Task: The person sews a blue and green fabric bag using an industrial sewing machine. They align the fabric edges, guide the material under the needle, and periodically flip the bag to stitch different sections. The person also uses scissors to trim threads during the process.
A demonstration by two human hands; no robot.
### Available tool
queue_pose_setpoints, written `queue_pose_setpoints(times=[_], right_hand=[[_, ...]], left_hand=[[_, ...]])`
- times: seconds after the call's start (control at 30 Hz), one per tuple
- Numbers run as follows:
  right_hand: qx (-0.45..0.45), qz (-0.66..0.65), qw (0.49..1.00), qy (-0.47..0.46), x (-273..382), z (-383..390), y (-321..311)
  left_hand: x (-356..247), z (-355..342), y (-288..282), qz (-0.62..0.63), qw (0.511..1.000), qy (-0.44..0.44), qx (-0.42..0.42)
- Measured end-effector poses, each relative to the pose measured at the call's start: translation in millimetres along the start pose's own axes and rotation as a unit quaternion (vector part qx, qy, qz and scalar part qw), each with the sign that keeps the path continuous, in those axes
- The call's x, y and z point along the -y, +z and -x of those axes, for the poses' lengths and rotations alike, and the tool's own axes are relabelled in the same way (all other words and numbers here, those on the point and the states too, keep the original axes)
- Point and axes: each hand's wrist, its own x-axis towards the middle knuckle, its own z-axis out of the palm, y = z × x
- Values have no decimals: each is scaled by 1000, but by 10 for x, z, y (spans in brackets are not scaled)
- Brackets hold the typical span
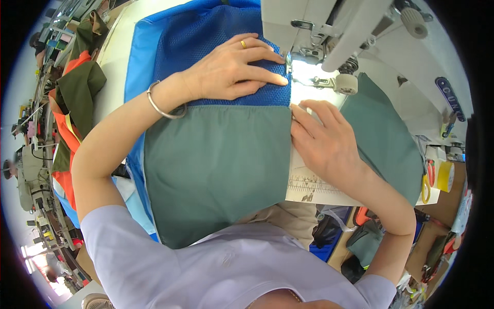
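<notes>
My left hand [234, 67] lies flat, fingers spread, on the blue mesh [206, 36]; my right hand [324, 141] presses open on the green fabric [216, 165] edge; I keep the seam straight toward the needle [288, 64]

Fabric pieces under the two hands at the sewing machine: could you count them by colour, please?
Blue mesh fabric, under the left hand: 1
Green fabric panel, its edge touched by the right hand: 1
Light blue fabric, beneath the mesh: 1
Total: 3
</notes>
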Motion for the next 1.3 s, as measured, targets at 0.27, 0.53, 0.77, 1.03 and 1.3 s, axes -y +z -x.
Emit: queue_pose_setpoints(times=[0.27,0.53,0.77,1.03,1.3], right_hand=[[1,-36,999,-1,112,51,7],[-147,-114,981,-48,348,139,102],[-133,-159,978,-25,386,160,196],[-55,-76,992,-79,273,198,100],[-81,-107,987,-88,302,170,157]], left_hand=[[-276,-91,-63,-53,997,-55,-1],[-1003,76,59,-3,985,-152,-86],[-925,50,10,17,985,-166,-53],[-877,8,-61,-18,992,-127,21],[-768,57,5,-29,997,-71,2]])
